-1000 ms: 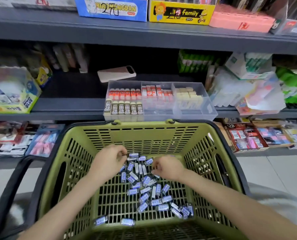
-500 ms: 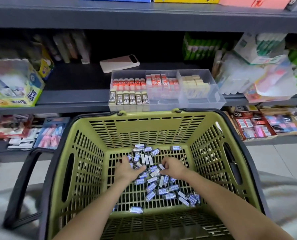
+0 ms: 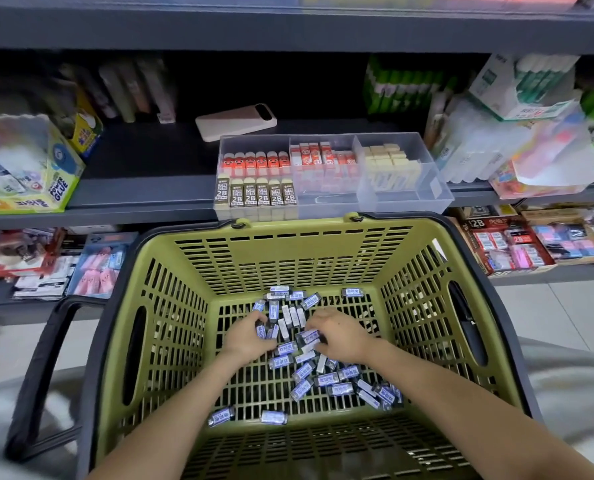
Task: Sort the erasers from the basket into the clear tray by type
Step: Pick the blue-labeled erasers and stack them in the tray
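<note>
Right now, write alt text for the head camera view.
A left hand and right hand grip blue erasers from a loose pile in a green basket. Behind it, a clear tray on a shelf holds rows of sorted erasers.

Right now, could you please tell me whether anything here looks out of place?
One thing: a pale phone-like device lies askew on the shelf behind the clear tray, unpackaged among boxed stock. The blue-wrapped erasers in the basket are jumbled, but merely unsorted.
</note>
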### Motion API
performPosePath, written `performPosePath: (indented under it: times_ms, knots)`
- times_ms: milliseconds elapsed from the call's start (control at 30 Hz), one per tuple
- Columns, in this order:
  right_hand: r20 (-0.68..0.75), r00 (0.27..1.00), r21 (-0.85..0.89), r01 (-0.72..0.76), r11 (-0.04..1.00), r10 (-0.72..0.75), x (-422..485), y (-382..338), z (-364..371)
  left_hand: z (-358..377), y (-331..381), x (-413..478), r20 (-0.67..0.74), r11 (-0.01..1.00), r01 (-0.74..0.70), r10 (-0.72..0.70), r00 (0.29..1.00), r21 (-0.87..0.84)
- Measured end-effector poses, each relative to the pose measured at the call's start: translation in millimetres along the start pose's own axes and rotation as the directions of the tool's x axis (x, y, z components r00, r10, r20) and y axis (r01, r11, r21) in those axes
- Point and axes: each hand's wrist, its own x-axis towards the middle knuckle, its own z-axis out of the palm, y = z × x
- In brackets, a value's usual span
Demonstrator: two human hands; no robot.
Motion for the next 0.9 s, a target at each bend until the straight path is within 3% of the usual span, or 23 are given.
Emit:
performPosePath:
  times_ms: [167, 267, 367, 400, 433, 500, 567, 633, 667, 767, 867, 900]
  knots:
    - [0.056, 0.998, -0.055, -0.002, 0.998, 0.005, 3.8, -5.4, 4.0, 8.1, 10.5, -2.0, -0.09, 0.997, -0.011, 0.018, 0.996, 0.075]
    - [0.043, 0.993, 0.129, -0.114, 0.985, 0.11, 0.9, -4.5, 6.9, 7.7, 8.6, -2.2, -0.086, 0.998, -0.02, 0.026, 0.996, 0.065]
    - [0.046, 0.964, 0.446, -0.253, 0.858, 0.261, -4.1, -6.4, 0.4, 2.2, 4.0, -3.6, 0.001, 0.994, -0.024, 0.024, 1.0, -0.105]
    - [0.039, 0.956, 0.553, -0.262, 0.791, 0.29, -5.7, -8.6, -4.0, -2.8, 4.0, -5.1, 0.064, 0.956, 0.032, -0.013, 0.998, -0.291]
    - [0.026, 0.947, 0.633, -0.264, 0.728, 0.321, -6.5, -11.8, -9.6, -9.2, 6.7, -7.5, 0.165, 0.854, 0.124, -0.045, 0.985, -0.506]
    - [-0.018, 0.933, 0.735, -0.232, 0.637, 0.36, -7.2, -21.9, -20.9, -22.7, 18.3, -14.2, 0.338, 0.539, 0.282, 0.004, 0.941, -0.793]
    - [-0.079, 0.929, 0.78, -0.168, 0.603, 0.362, -7.4, -36.7, -31.8, -33.3, 34.4, -18.5, 0.379, 0.272, 0.343, 0.093, 0.921, -0.899]
    - [-0.165, 0.93, 0.74, -0.105, 0.665, 0.33, -7.7, -52.9, -38.0, -40.2, 50.4, -23.1, 0.387, 0.084, 0.378, 0.161, 0.908, -0.922]
    - [-0.217, 0.926, 0.681, -0.083, 0.728, 0.309, -8.7, -60.0, -40.3, -43.0, 58.0, -26.8, 0.387, 0.054, 0.384, 0.172, 0.906, -0.922]
    - [-0.249, 0.949, 0.578, -0.017, 0.816, 0.196, -12.5, -68.8, -50.6, -45.2, 73.0, -39.6, 0.383, 0.135, 0.369, 0.1, 0.918, -0.92]
    - [-0.096, 0.99, 0.805, 0.019, 0.592, 0.098, -16.5, -57.3, -58.2, -44.0, 69.8, -44.9, 0.344, 0.147, 0.352, -0.08, 0.936, -0.924]
    - [-0.093, 0.989, 0.815, 0.007, 0.58, 0.118, -16.0, -49.8, -54.8, -46.3, 66.3, -46.3, 0.32, 0.139, 0.337, -0.129, 0.939, -0.931]
